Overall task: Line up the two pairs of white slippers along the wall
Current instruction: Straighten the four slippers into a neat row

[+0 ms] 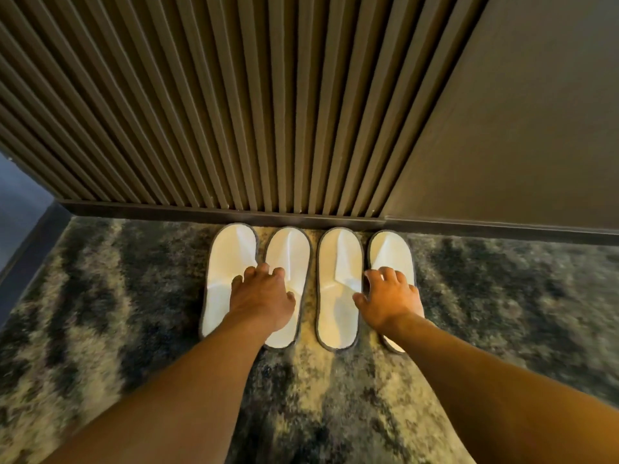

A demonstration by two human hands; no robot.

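four white slippers in a row on the carpet (117, 296), toes at the dark baseboard (234, 214) under the slatted wall (201, 112). from the left: first slipper (222, 262), second slipper (288, 252), third slipper (338, 296), fourth slipper (392, 254). first and second touching side by side; a narrow strip of carpet between second and third; third and fourth just beside each other. left hand (261, 298) palm down across the first and second, fingers spread over both, grip wide and flat, closed on nothing. right hand (388, 298) palm down on the fourth, thumb out toward the third, grip likewise wide, fingers curled slightly at the tips. plain dark panel (519, 128) to the right of the slats.
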